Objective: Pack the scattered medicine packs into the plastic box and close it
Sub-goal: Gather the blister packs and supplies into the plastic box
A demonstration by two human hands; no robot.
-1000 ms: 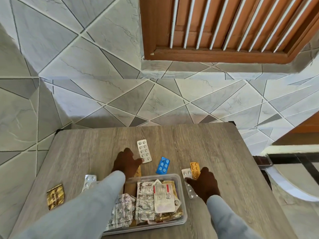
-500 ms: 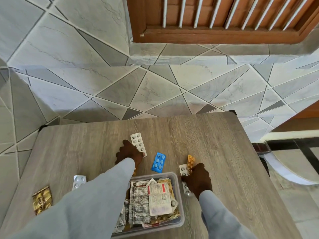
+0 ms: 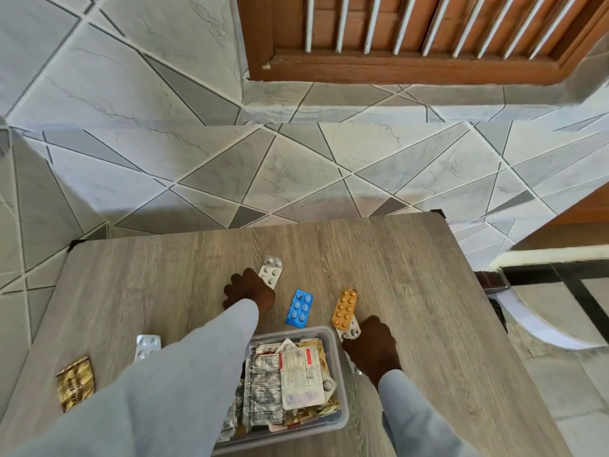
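Observation:
A clear plastic box (image 3: 330, 335) sits at the near table edge, full of medicine packs, with my left sleeve across its left side. My left hand (image 3: 248, 290) is beyond the box, its fingers closed on the near end of a white blister pack (image 3: 272, 269). My right hand (image 3: 372, 346) is to the right of the box and pinches a silver blister strip (image 3: 351, 330). An orange pill pack (image 3: 344, 307) overlaps that strip's far end. A blue pill pack (image 3: 299, 308) lies between my hands. A silver pack (image 3: 148, 345) and a gold sachet (image 3: 75, 384) lie at the left.
The wooden table (image 3: 412, 275) ends on the right near a glass-topped piece with a dark frame (image 3: 560, 311). Grey tiled floor (image 3: 296, 176) and a wooden door (image 3: 428, 44) lie beyond the far edge.
My left hand has reached further and closed on the white pack, which now lies tilted. My right hand has gripped the silver strip, and the orange pack has shifted with it. The view has tilted down.

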